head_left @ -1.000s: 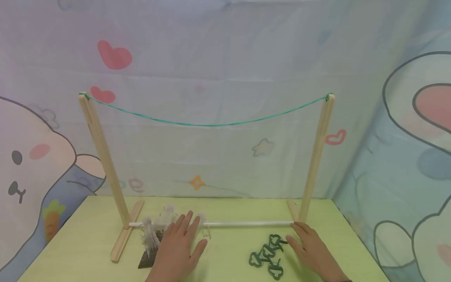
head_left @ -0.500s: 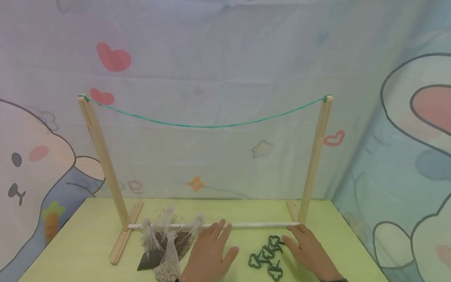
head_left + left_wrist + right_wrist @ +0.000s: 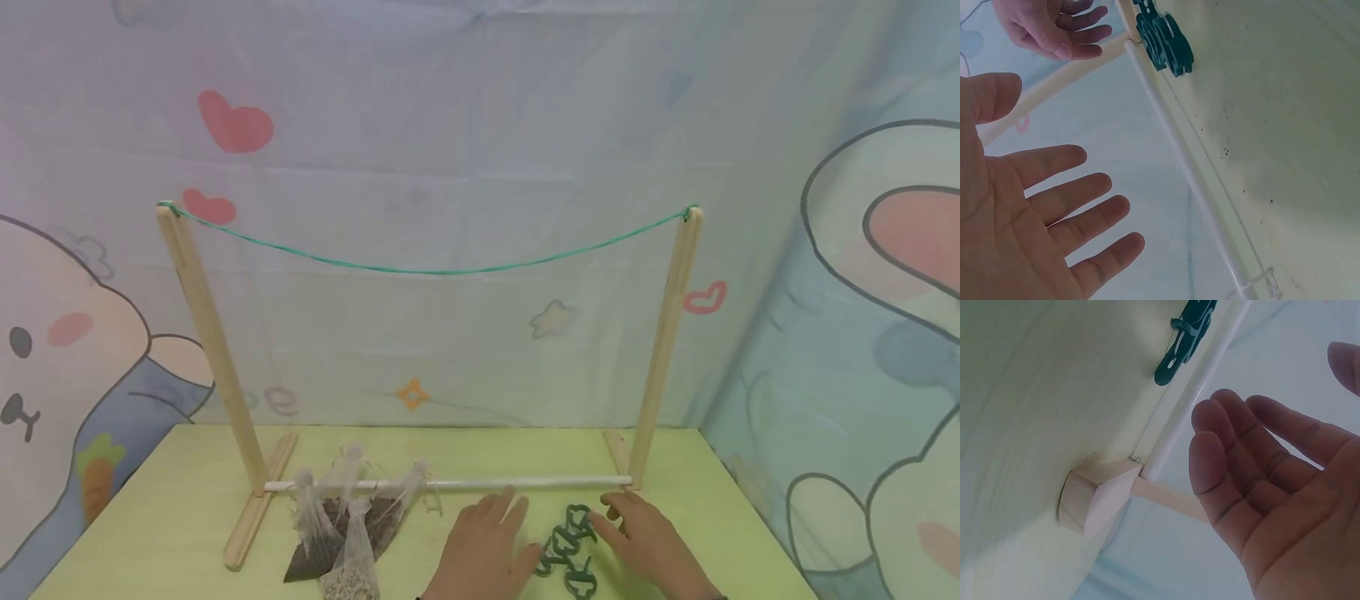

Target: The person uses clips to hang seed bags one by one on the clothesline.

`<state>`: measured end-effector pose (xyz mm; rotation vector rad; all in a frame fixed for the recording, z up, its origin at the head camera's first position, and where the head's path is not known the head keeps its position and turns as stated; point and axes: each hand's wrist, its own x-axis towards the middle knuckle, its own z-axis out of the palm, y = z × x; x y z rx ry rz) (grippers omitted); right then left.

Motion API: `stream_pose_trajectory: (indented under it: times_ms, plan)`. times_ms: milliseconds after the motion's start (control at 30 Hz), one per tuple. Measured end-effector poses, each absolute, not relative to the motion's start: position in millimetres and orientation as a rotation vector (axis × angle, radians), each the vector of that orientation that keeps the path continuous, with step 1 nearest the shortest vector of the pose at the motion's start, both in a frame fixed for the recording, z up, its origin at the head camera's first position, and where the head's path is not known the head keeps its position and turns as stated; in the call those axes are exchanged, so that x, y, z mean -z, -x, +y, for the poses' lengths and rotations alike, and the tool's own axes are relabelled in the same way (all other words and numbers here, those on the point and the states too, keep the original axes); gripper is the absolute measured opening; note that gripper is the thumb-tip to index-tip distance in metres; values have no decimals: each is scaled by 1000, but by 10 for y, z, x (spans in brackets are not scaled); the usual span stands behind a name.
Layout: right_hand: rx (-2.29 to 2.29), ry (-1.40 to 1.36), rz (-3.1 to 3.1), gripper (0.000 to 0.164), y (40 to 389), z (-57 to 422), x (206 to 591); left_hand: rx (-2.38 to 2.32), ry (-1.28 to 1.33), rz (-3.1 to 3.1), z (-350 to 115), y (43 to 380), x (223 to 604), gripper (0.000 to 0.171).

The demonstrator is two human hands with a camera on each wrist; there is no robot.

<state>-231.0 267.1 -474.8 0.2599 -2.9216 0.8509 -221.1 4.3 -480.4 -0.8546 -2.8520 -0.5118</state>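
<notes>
Several dark green plastic clips (image 3: pixel 564 543) with flower-shaped ends lie in a cluster on the table, between my two hands in the head view. Just left of them is my left hand (image 3: pixel 480 554), palm down, fingers spread and holding nothing; its thumb overlaps the nearest clip in that view. On the other side hovers my right hand (image 3: pixel 656 546), its fingers loosely bent, thumb tip close to the upper clip. The right wrist view shows the right palm (image 3: pixel 1310 512) bare, with a green clip (image 3: pixel 1188 340) beyond the fingertips.
A wooden frame stands on the table, with a left post (image 3: pixel 213 350), a right post (image 3: pixel 666 350), a white bottom rod (image 3: pixel 525 482) and a sagging green cord (image 3: pixel 442 272) on top. Sheer drawstring bags (image 3: pixel 356 546) of dark and pale grains sit at left.
My left hand has moved right, away from the bags and up to the clips, uncovering the bags. My right hand has drawn slightly back from the rod, its fingers more bent.
</notes>
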Motion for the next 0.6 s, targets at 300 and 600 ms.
stream_pose_trajectory:
  times_ms: [300,600]
  plan:
    - [-942,-359,-3004,29,2296,2656,4751,439,872,-2865,166,2208,4852,59]
    - [-902,-472,-3072,23,2297,2614,4809,364,907,-2891,261,2265,4931,56]
